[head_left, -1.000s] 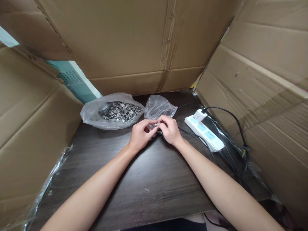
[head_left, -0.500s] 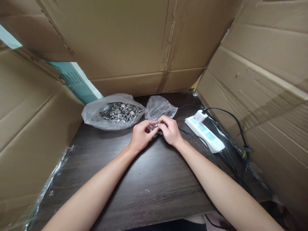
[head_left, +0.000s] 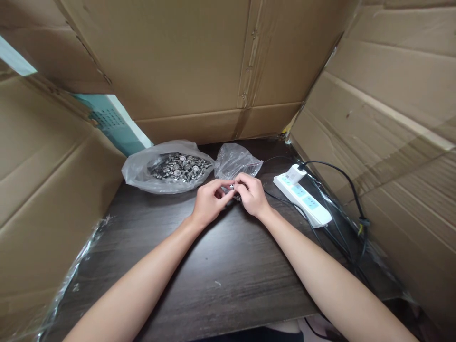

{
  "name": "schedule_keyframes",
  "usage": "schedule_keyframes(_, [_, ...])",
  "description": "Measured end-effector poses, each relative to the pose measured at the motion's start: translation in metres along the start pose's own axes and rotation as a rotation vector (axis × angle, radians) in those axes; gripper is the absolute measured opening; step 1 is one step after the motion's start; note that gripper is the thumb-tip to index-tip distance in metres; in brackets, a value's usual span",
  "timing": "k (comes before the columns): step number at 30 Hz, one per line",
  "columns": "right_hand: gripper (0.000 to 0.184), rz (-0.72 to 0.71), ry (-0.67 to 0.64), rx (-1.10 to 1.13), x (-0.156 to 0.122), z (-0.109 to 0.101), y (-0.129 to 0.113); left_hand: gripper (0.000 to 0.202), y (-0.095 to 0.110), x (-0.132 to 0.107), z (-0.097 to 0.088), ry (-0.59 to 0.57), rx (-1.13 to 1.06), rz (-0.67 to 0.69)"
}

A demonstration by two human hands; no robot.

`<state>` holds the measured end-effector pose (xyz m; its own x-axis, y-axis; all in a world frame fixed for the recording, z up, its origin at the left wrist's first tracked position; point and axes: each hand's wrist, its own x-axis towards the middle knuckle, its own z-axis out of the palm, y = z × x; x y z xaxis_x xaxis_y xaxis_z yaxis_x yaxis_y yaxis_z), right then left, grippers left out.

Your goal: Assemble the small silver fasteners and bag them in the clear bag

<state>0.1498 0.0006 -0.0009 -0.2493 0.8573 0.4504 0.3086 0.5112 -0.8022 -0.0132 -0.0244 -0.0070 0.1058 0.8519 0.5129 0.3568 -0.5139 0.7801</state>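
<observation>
Over the middle of the dark wooden table (head_left: 210, 266), my left hand (head_left: 211, 200) and my right hand (head_left: 252, 194) meet at the fingertips. Between them both pinch a small shiny metal part (head_left: 232, 186); its exact kind is too small to tell. More bits of metal (head_left: 238, 198) show just below my right fingers, partly hidden. Left of my hands, an open clear plastic bag (head_left: 137, 170) holds a heap of small round-headed metal parts (head_left: 183, 166). A second clear plastic bag (head_left: 237, 159), crumpled, lies right behind my fingers, its contents hard to make out.
A white power strip (head_left: 302, 197) with a plugged-in white adapter (head_left: 295, 174) lies at the right. Black cables (head_left: 351, 183) loop beside it. Cardboard walls (head_left: 192, 61) enclose the table at the back and both sides.
Both hands stay at the same place with the small metal part between the fingertips, which have shifted only slightly. The view has tilted a little.
</observation>
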Motion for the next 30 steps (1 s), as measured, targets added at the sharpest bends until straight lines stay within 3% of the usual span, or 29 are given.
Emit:
schedule_keyframes(9, [0.04, 0.043, -0.048, -0.049, 0.0002, 0.0015, 0.0006, 0.016, -0.0001, -0.0001, -0.0001, 0.001, 0.003, -0.021])
schedule_keyframes(16, [0.017, -0.014, -0.014, -0.026, -0.0008, 0.0004, 0.0013, 0.018, 0.0, 0.001, 0.0004, 0.015, -0.007, -0.067])
schedule_keyframes(24, [0.04, 0.06, -0.061, -0.066, -0.0006, 0.0017, 0.0002, 0.015, 0.0005, 0.0002, -0.0008, -0.008, 0.008, -0.036])
schedule_keyframes(30, [0.024, -0.012, -0.023, -0.027, -0.0009, 0.0013, -0.0002, 0.019, -0.0015, 0.0002, 0.0003, 0.011, -0.016, -0.063])
